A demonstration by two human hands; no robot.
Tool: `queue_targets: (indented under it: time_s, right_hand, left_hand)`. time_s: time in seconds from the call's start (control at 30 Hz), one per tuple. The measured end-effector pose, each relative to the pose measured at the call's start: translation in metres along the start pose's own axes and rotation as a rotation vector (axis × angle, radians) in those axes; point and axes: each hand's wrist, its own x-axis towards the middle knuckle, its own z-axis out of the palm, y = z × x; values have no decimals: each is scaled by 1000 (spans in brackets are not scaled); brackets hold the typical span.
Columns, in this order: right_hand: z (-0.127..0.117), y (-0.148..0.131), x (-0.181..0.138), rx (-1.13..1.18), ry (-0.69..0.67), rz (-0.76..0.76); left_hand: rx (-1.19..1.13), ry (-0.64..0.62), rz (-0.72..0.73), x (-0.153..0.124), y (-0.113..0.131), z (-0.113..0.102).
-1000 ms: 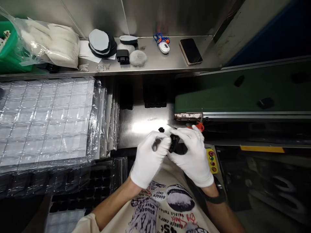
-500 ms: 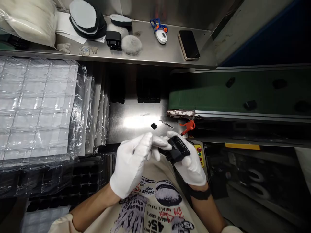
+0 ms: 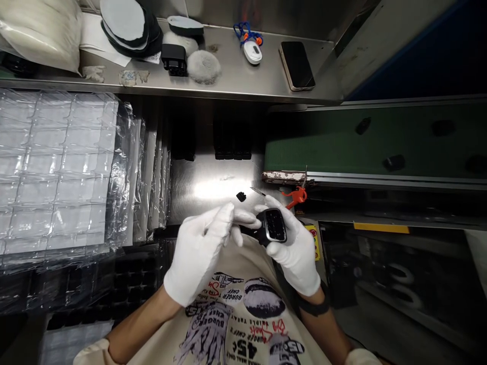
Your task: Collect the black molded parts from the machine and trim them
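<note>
Both my hands wear white gloves and meet in front of me over the steel bench (image 3: 213, 190). My right hand (image 3: 292, 248) is closed around a small black key-fob-like part (image 3: 273, 226) with buttons facing up. My left hand (image 3: 200, 251) reaches toward the part with fingers stretched, its fingertips touching the part's left end. A tiny black piece (image 3: 241, 196) and thin tweezers (image 3: 258, 191) lie on the bench just beyond my fingers.
Clear plastic blister trays (image 3: 57, 162) are stacked at left, black trays (image 3: 125, 284) below them. A green conveyor belt (image 3: 342, 144) at right carries several black parts. The shelf above holds a phone (image 3: 297, 65), round pads (image 3: 129, 23), a black part (image 3: 174, 57). Red scissors (image 3: 299, 195) lie by the belt.
My hands drew closer to my body and the right hand turned the black part so its button face points up. The view shifted down and left.
</note>
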Motion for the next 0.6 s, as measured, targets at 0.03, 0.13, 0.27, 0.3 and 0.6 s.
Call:
queue_targets:
  time_s: [0.03, 0.13, 0.27, 0.3, 0.6]
  right_hand:
    - [-1, 1, 0, -60, 9, -35]
    - [-2, 4, 3, -325, 59, -217]
    - [-3, 3, 10, -762, 107, -528]
    - [-4, 3, 12, -835, 108, -581]
    - [-22, 2, 21, -1076, 114, -812]
  left_hand:
    - [17, -4, 16, 0, -1, 0]
    - [122, -3, 168, 1, -1, 3]
    - [465, 56, 545, 4, -1, 15]
    - [559, 69, 592, 5, -2, 18]
    - [446, 94, 501, 2, -18, 29]
